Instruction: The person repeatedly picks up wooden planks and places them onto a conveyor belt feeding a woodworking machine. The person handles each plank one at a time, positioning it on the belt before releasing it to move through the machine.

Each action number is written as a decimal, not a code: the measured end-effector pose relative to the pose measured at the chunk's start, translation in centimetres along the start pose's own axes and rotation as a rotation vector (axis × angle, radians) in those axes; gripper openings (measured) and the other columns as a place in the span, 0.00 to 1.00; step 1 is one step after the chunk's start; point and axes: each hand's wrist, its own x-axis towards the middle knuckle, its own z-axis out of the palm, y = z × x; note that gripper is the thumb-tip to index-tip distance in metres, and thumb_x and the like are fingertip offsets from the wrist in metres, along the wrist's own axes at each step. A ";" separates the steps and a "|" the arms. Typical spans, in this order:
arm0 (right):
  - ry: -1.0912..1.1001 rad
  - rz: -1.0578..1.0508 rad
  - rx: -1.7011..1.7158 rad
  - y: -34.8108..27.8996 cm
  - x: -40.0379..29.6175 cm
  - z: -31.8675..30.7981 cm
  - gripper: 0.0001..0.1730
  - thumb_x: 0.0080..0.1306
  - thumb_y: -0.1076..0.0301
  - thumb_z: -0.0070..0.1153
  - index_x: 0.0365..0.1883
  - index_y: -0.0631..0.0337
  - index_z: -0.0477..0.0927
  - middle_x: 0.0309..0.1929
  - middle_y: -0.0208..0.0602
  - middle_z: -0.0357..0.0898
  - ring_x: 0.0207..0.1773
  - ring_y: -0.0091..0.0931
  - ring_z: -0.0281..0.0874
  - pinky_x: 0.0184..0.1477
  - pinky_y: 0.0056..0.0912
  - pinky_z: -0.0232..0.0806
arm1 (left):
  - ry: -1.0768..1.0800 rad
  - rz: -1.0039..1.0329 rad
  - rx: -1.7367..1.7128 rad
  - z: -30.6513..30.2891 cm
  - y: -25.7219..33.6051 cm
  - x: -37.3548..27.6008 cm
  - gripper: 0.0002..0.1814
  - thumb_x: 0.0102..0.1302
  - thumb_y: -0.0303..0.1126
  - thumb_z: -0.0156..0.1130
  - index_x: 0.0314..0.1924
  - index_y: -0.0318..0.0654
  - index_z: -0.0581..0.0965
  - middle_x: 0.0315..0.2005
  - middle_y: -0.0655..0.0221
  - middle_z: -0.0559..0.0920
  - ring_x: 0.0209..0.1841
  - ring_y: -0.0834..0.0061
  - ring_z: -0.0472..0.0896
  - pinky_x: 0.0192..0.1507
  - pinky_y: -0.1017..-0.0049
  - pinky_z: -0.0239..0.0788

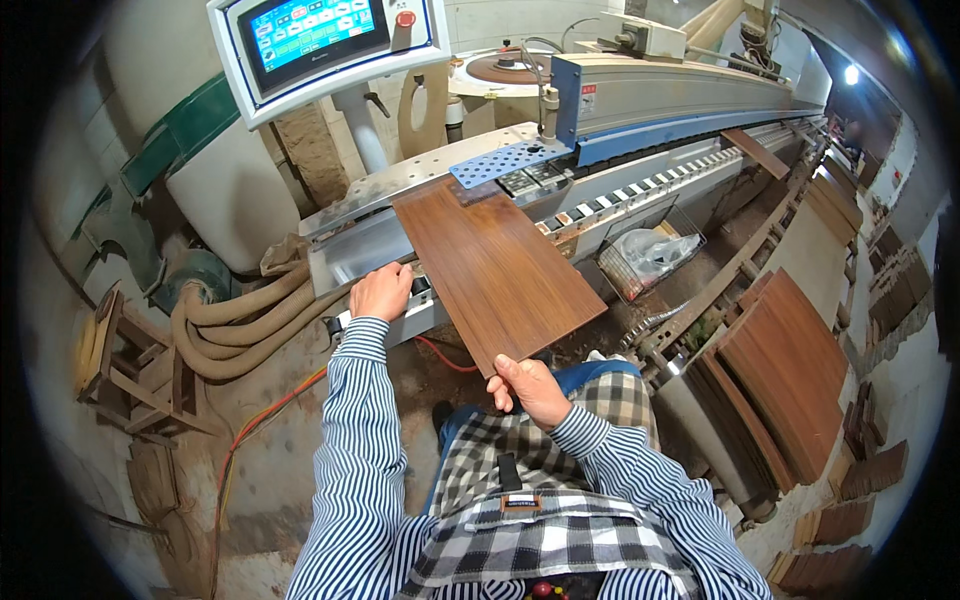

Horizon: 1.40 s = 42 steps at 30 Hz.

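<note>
A flat brown wood-grain panel (510, 270) lies with its far edge on the infeed of a long edge-banding machine (675, 97), partly beneath a blue perforated plate (510, 161). My right hand (531, 390) grips the panel's near left corner, thumb on top and fingers below. My left hand (382, 292) rests with curled fingers on the machine's front rail, beside small black rollers (420, 285) and left of the panel. Whether it holds anything is hidden. Another narrow brown panel (756, 154) sticks out from the machine's track farther along.
A control panel with a lit screen (311, 34) stands above. A wire basket (652, 251) with plastic hangs under the track. Stacked brown panels (787, 375) lie on a roller conveyor at right. Ribbed hoses (247, 330), a wooden stool (142, 367) and a red air hose (255, 424) are at left.
</note>
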 end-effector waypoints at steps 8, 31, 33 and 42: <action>0.180 -0.090 -0.011 -0.5 -0.3 -2.4 0.28 0.68 0.46 0.47 0.24 0.66 0.77 0.16 0.32 0.74 0.18 0.19 0.70 0.23 0.17 0.63 | 0.016 0.004 0.047 -0.1 0.1 0.0 0.23 0.66 0.48 0.40 0.39 0.41 0.80 0.36 0.52 0.81 0.41 0.51 0.79 0.47 0.57 0.68; 0.759 -0.230 -0.096 -6.2 -0.5 -16.2 0.27 0.67 0.46 0.48 0.21 0.63 0.74 0.15 0.30 0.71 0.15 0.18 0.65 0.18 0.17 0.57 | 0.043 0.035 0.086 0.6 0.1 0.1 0.24 0.67 0.48 0.38 0.40 0.40 0.78 0.39 0.51 0.80 0.42 0.50 0.78 0.47 0.56 0.67; 0.800 -0.273 -0.038 -6.1 -0.1 -18.0 0.27 0.66 0.45 0.48 0.22 0.63 0.75 0.15 0.30 0.72 0.15 0.17 0.65 0.19 0.18 0.58 | 0.027 0.031 0.093 0.7 0.0 0.3 0.25 0.67 0.50 0.37 0.39 0.40 0.78 0.38 0.52 0.80 0.42 0.50 0.78 0.46 0.55 0.67; 1.005 -0.466 -0.347 -2.4 -19.7 -19.2 0.24 0.67 0.69 0.48 0.62 0.64 0.64 0.26 0.32 0.78 0.27 0.17 0.74 0.30 0.19 0.68 | 0.669 0.611 -0.125 4.2 -0.3 -3.4 0.12 0.62 0.28 0.52 0.44 0.36 0.77 0.39 0.57 0.80 0.42 0.56 0.77 0.46 0.62 0.67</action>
